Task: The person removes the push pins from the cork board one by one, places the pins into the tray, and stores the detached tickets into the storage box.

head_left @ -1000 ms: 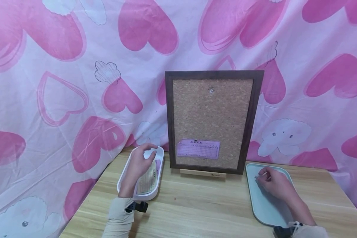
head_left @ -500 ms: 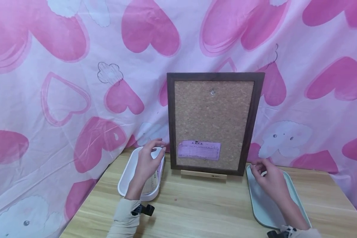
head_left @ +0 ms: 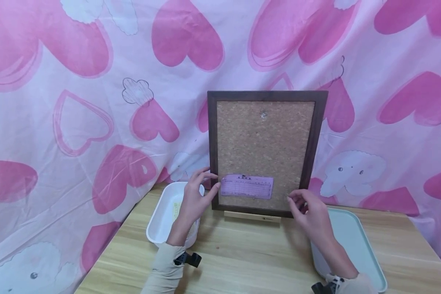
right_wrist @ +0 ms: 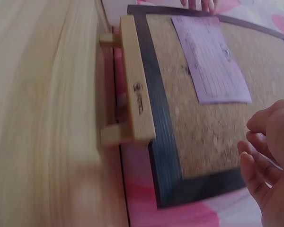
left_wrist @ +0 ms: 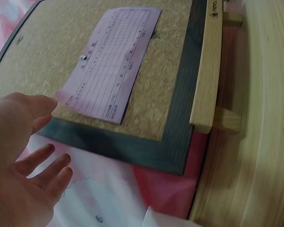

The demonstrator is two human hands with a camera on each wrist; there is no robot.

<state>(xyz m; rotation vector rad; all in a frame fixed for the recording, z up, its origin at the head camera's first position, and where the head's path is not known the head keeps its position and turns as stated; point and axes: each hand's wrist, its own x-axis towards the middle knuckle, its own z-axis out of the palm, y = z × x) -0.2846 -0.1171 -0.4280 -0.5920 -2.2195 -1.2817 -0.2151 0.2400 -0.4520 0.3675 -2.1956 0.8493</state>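
A purple printed slip (head_left: 247, 187) lies low on the framed cork board (head_left: 264, 147), a pin (left_wrist: 83, 57) at its top edge. My left hand (head_left: 196, 200) is at the board's left edge, fingers spread, thumb side close to the slip's corner; contact is unclear. In front of the board's lower right, my right hand (head_left: 312, 214) has its thumb and fingertips together, pinching what looks like a small clear pushpin (head_left: 289, 198), mostly hidden. In the right wrist view those fingertips are apart from the slip. More clear pins (head_left: 263, 115) cluster near the board's top.
Left of the board, a white tray (head_left: 158, 222) holds a yellowish paper slip (head_left: 177, 209), partly behind the left arm. A pale green tray (head_left: 365, 249) lies at right under the right forearm. The board stands on a small wooden stand (head_left: 251, 217), with a pink heart-patterned cloth (head_left: 187, 36) behind.
My right hand has left the green tray and moved leftward to the board's lower right. My left hand has moved right from over the white tray to the board's left edge.
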